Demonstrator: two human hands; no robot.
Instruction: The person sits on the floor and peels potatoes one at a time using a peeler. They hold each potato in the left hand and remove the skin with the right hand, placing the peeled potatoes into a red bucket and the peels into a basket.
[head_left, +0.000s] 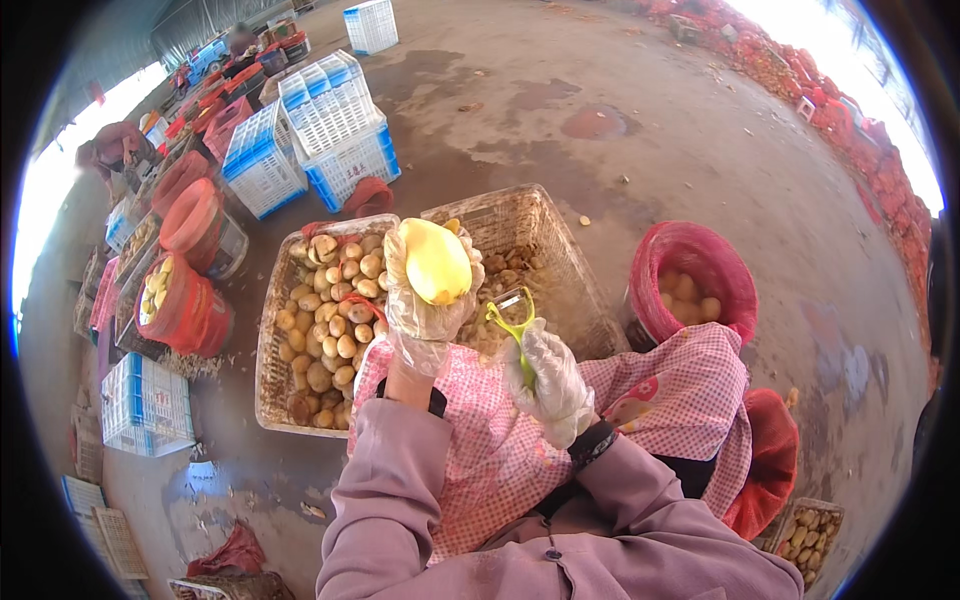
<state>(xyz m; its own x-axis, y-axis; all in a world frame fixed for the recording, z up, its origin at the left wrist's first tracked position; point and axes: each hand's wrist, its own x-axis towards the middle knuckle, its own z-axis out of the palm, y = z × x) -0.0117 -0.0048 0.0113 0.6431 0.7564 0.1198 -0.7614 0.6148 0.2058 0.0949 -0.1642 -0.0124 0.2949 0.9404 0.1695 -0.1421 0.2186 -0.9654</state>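
Observation:
A large peeled potato (438, 262) rests in my gloved left hand (427, 300), which is raised over the gap between two dirty plastic crates. My right hand (551, 379), in a clear plastic glove, grips a green vegetable peeler (517, 322); its blade points up and stands apart from the potato. Unpeeled potatoes (330, 322) fill the left crate (266, 375). The other crate (555, 225) holds peelings and some potatoes at its bottom. Peeled potatoes (686, 296) lie inside a bucket lined with pink mesh (735, 262) on the right.
White and blue plastic crates (330, 105) are stacked ahead to the left. A red mesh sack of peeled potatoes (187, 315) stands at the left. Two people sit or bend farther back. A crate of potatoes (810, 536) is at the lower right, and red mesh sacks line the far right.

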